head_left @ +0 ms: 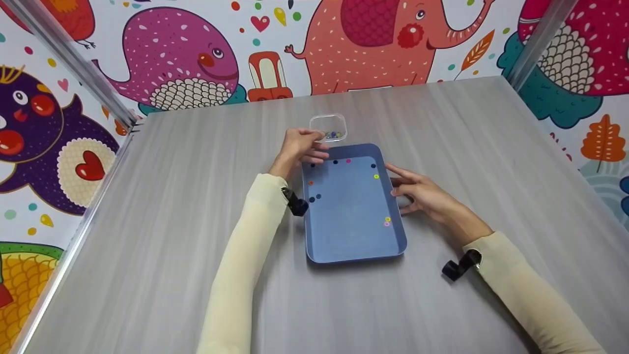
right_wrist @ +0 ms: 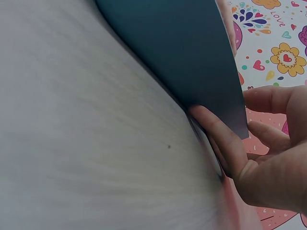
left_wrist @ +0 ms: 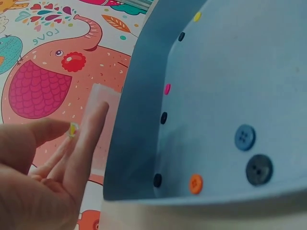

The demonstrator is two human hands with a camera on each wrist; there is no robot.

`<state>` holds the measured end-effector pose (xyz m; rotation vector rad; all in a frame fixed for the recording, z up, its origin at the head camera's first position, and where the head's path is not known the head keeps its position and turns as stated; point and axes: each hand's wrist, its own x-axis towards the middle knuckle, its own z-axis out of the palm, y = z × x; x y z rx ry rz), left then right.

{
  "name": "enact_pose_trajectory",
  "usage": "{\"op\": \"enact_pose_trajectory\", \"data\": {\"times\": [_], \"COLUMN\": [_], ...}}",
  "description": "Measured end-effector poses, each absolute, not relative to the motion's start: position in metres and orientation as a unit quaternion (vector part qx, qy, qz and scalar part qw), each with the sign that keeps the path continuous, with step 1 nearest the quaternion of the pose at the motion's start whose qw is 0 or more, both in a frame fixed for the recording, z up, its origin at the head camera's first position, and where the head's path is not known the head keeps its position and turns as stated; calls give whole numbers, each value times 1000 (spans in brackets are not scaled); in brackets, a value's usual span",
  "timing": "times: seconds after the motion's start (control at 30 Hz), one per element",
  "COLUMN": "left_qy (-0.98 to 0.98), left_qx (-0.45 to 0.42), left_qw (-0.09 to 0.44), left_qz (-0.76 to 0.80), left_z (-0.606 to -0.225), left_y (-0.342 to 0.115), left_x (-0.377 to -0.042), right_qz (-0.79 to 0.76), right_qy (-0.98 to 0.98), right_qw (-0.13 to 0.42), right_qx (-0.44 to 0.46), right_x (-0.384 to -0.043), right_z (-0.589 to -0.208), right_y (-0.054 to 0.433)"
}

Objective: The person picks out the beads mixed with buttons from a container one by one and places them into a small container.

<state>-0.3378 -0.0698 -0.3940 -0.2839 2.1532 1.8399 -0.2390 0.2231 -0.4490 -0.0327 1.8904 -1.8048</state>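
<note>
My left hand (head_left: 300,146) is over the far left corner of a blue tray (head_left: 354,246), beside a small clear container (head_left: 339,118). Thumb and fingertip pinch a small clear-and-yellow marble (left_wrist: 73,129). Several similar marbles (head_left: 334,134) lie in the container. Inside the tray are scattered buttons, among them an orange button (left_wrist: 195,184), a blue button (left_wrist: 245,137) and a larger dark button (left_wrist: 259,169). My right hand (head_left: 425,194) touches the tray's outer right wall with extended fingers. In the right wrist view one finger (right_wrist: 218,134) lies along the wall's lower edge.
The tray stands on a grey wood-grain table (head_left: 172,221). Printed panels with cartoon animals (head_left: 182,59) rise along the back and sides, with metal posts (head_left: 83,64) at the corners. Each sleeve carries a black wrist camera (head_left: 295,202).
</note>
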Motion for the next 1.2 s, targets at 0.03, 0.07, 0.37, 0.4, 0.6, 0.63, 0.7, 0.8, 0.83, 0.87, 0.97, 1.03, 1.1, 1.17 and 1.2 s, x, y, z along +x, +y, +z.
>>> {"op": "enact_pose_trajectory", "data": {"times": [0.03,0.07,0.37,0.4,0.6,0.63,0.7,0.8,0.83,0.87,0.97,1.03,1.1,1.17,1.2], "left_qy": [748,747,746,745,745,745,747,747,747,747,745,741,738,740,742], "left_qx": [-100,-101,-101,-100,-99,-98,-95,-91,-90,-90,-94,-94,-94,-91,-90], "left_qw": [148,149,149,150,153,153,153,157,158,159,165,170,175,177,176], "left_qz": [640,640,641,642,642,641,640,640,640,639,640,643,645,643,641], "left_z": [-394,-394,-396,-396,-395,-394,-394,-394,-394,-394,-393,-392,-390,-388,-387], "left_y": [-70,-71,-72,-72,-73,-74,-75,-77,-77,-78,-81,-83,-85,-88,-90], "left_x": [-338,-338,-339,-339,-336,-336,-336,-335,-334,-333,-329,-326,-323,-319,-318], "right_qz": [-666,-666,-667,-665,-660,-660,-662,-666,-668,-668,-662,-657,-653,-652,-652], "right_qy": [698,699,698,699,703,704,701,696,695,694,700,705,710,711,712], "right_qw": [261,261,262,261,263,263,264,266,267,267,267,267,264,261,260], "right_qx": [-11,-11,-9,-9,-13,-14,-19,-24,-25,-26,-26,-25,-23,-19,-18], "right_x": [-239,-239,-240,-240,-242,-242,-243,-243,-243,-243,-243,-243,-243,-243,-243], "right_z": [-449,-449,-448,-449,-448,-448,-448,-448,-448,-448,-449,-449,-449,-450,-450], "right_y": [223,223,222,221,219,219,218,218,218,218,218,218,218,219,219]}}
